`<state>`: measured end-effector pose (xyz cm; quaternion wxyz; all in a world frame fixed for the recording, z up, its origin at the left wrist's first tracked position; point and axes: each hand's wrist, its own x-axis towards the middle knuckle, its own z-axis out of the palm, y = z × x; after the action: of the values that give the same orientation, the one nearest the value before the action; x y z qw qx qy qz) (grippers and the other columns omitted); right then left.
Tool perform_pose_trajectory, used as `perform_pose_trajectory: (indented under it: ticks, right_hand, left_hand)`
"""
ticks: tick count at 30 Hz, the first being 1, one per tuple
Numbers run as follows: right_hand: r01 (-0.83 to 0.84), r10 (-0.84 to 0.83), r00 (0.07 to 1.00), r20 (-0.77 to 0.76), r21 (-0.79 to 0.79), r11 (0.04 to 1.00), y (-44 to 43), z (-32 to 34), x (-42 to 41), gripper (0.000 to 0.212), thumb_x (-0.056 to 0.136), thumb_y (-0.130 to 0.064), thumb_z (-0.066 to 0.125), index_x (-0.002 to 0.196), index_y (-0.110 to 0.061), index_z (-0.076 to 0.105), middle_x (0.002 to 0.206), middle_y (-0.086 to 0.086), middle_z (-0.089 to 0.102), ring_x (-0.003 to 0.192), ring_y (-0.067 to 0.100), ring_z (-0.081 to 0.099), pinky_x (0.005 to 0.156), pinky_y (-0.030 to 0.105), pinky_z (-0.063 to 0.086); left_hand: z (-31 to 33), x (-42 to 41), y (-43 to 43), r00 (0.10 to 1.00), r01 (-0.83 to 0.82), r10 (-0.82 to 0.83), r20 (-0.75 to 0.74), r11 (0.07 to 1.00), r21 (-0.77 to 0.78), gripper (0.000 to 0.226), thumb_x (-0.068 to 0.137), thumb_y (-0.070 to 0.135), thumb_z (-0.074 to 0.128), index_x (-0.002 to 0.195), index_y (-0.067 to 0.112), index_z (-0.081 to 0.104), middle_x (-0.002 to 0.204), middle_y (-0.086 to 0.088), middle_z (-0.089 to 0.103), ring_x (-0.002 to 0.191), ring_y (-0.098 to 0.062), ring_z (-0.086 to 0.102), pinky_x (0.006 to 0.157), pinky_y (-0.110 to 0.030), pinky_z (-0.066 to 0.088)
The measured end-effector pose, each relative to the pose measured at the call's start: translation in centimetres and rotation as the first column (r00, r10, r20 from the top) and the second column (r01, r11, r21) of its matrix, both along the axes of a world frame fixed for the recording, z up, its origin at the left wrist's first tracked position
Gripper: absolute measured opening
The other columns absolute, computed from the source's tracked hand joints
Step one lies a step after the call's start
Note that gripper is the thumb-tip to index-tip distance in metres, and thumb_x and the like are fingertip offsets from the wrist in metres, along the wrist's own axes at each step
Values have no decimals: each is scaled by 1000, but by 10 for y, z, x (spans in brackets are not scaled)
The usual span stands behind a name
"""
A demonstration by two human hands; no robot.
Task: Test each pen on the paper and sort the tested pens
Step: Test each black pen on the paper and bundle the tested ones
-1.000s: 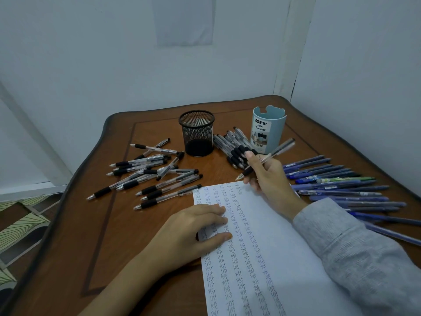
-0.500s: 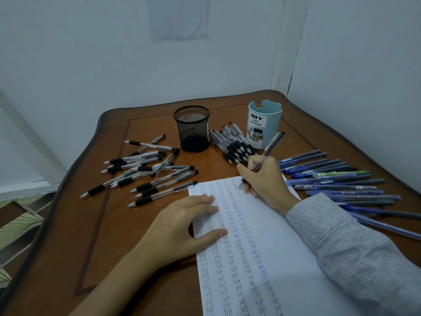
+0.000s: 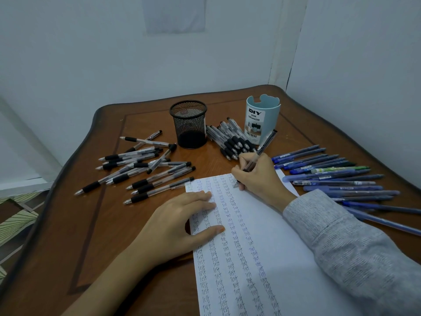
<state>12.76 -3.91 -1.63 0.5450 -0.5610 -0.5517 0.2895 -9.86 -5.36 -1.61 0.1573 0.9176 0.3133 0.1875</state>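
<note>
The clear-barrelled pen (image 3: 262, 150) with a black grip stands tilted, its tail leaning toward 1 o'clock. Its tip is down on the white paper (image 3: 280, 242) near the sheet's 12 o'clock edge, among columns of handwritten "test". The right hand (image 3: 257, 176) pinches it low on the barrel, fingers curled, with the grey sleeve (image 3: 341, 238) trailing toward 4 o'clock. The left hand (image 3: 180, 222) lies flat at the sheet's 9 o'clock edge, fingers straight and together, thumb spread.
</note>
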Motion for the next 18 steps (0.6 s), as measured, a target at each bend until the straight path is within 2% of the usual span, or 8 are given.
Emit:
perform_pose_trajectory:
  ticks: [3, 6, 8, 12, 18]
  right_hand:
    - [-10, 10, 1000, -11, -27, 1000, 0, 1, 0, 40, 79, 15, 52, 53, -9, 34, 44, -1, 36, 35, 18, 51, 43, 21, 46]
    - [4, -4, 1000, -11, -25, 1000, 0, 0, 0, 39, 78, 16, 51, 52, -8, 35, 40, -7, 36, 34, 16, 50, 41, 16, 39]
    - [15, -15, 1000, 4, -22, 1000, 0, 0, -1, 38, 78, 16, 52, 53, -8, 35, 43, -6, 36, 34, 16, 50, 41, 15, 38]
    - [20, -20, 1000, 17, -23, 1000, -1, 1, -1, 38, 78, 14, 53, 52, -8, 35, 46, 0, 36, 34, 15, 52, 40, 15, 38]
    - [35, -35, 999, 9, -6, 999, -1, 1, -1, 38, 78, 15, 52, 53, -8, 35, 46, 1, 37, 34, 15, 52, 39, 14, 37]
  left_hand:
    - [0, -1, 0, 1000, 0, 0, 3, 1000, 0, 66, 80, 77, 43, 124, 32, 63, 135, 19, 53, 126, 9, 41, 102, -18, 35]
    - [0, 0, -1, 1000, 0, 0, 2, 1000, -1, 66, 80, 76, 43, 124, 32, 63, 135, 19, 53, 126, 9, 41, 101, -17, 34]
    - [1, 0, -1, 1000, -1, 1, 0, 1000, 3, 65, 80, 76, 43, 124, 32, 63, 135, 20, 52, 125, 10, 40, 101, -14, 32]
    - [1, 0, 0, 1000, 3, -3, 0, 1000, 0, 65, 80, 75, 44, 124, 30, 63, 135, 18, 53, 126, 7, 42, 102, -19, 37]
    - [1, 0, -1, 1000, 4, -4, -1, 1000, 3, 65, 80, 74, 45, 123, 30, 63, 135, 18, 53, 125, 7, 43, 101, -18, 36]
